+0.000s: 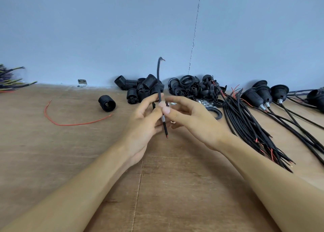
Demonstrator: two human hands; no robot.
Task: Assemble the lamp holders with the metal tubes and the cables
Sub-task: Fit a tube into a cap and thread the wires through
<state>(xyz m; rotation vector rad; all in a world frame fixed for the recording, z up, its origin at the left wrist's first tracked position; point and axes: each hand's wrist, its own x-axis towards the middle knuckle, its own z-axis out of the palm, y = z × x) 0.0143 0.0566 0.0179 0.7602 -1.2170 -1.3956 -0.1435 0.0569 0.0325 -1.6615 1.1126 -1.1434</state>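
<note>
Table (70, 153) bears a cable bundle (249, 123) at right and a holder pile (143, 88) by the wall. Above its middle, left hand (145, 123) pinches an upright cable (159, 74). Right hand (192, 121) thumb touches it; its fingers are blurred, so I cannot tell its grip. A tube (163, 118) sits on the cable just below the thumbs
</note>
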